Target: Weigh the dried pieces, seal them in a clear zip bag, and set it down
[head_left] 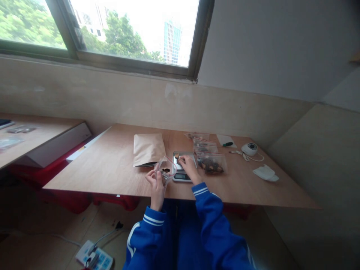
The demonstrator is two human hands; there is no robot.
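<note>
My left hand (156, 183) holds a small clear zip bag (165, 169) open at the table's front edge; a few dark pieces lie inside it. My right hand (189, 167) rests on the small digital scale (181, 165), fingers pinched over brown pieces on its platform. Whether it grips a piece is too small to tell. A brown paper pouch (148, 149) lies flat to the left of the scale. Right of the scale sits a filled clear bag of dark pieces (211, 164), with more clear bags (204, 144) behind it.
The wooden table (112, 165) stands against a tiled wall under a window. A white round device with a cord (249, 149), a green-handled tool (227, 144) and a white cloth (265, 173) lie at right. A second desk (42, 135) is left; a power strip (94, 257) lies on the floor.
</note>
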